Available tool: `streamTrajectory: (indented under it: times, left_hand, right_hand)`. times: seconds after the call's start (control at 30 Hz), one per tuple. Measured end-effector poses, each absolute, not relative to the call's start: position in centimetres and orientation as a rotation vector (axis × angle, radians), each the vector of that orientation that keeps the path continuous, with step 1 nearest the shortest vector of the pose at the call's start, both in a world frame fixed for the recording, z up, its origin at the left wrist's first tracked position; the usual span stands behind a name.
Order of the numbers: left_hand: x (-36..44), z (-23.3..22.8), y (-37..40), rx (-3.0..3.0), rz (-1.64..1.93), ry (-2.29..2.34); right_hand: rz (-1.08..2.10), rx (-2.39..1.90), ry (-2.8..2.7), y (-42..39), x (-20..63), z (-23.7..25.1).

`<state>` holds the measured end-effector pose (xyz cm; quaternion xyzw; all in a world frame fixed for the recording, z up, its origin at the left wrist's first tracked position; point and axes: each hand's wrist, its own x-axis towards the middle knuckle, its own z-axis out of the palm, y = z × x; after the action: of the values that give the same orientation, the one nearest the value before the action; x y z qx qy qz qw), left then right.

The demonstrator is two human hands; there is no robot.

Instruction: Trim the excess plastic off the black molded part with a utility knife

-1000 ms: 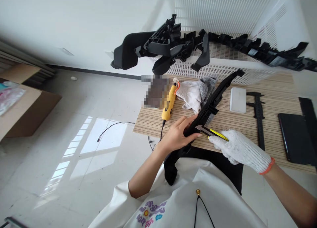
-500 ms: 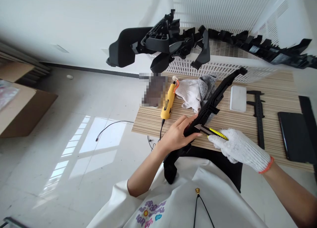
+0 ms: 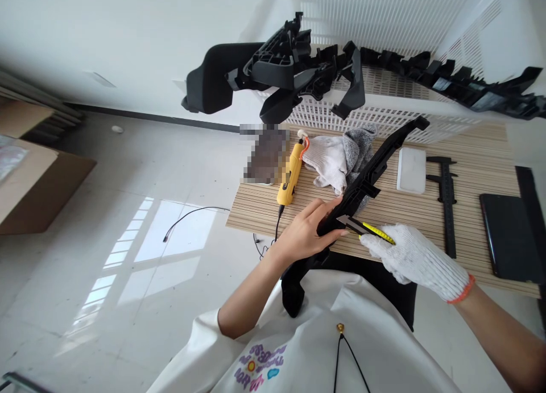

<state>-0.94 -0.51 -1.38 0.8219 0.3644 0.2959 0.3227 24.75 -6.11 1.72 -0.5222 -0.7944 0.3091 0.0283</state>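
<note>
Black plastic bracket (image 3: 367,177) gripped by bare left hand (image 3: 307,234); gloved right hand (image 3: 409,256) clasps half-hidden yellow knife (image 3: 371,229).

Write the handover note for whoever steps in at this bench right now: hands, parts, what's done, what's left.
Left hand, bare: grips the long black plastic part, which slants up over the striped table.
Right hand, gloved: holds the yellow utility knife, blade against the part's edge beside the left thumb.
Nearby: yellow corded tool, spare gloves, caliper, white basket with more black parts.
Done: cannot tell how much edge is trimmed.
Left: probably finishing this edge; mind the thumb by the blade.
</note>
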Motion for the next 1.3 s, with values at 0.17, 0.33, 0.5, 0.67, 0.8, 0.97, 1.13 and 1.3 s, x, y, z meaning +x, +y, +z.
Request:
streamTrajectory:
  times: [0.17,0.33,0.5,0.67,0.8,0.97,1.13,1.3]
  left_hand:
    - [-1.0,-1.4,-0.5,2.183,0.828,0.934]
    - [-1.0,-1.5,-0.4,2.195,0.86,0.92]
    - [-1.0,-1.5,-0.5,2.196,0.862,0.927]
    - [-1.0,-1.5,-0.4,2.208,0.859,0.921]
    - [-1.0,-1.6,-0.4,2.204,0.873,0.93]
    - [-1.1,-1.7,-0.5,2.202,0.869,0.922]
    - [-1.1,-1.6,-0.5,2.199,0.849,0.93]
    - [-1.0,-1.5,-0.4,2.219,0.866,0.905]
  right_hand:
    - [0.858,-1.576,-2.514,-6.5,25.1,0.9]
    - [0.496,-1.42,-2.797,-6.9,25.5,0.5]
    - [0.27,-1.329,-2.968,-6.8,25.3,0.9]
    - [0.309,-1.388,-2.987,-6.6,25.0,1.2]
    - [0.269,-1.403,-3.012,-6.6,24.8,1.3]
    - [0.363,-1.385,-2.971,-6.6,24.8,1.7]
    - [0.628,-1.472,-2.803,-6.6,24.9,1.8]
    - [0.781,-1.556,-2.692,-6.5,24.9,1.7]
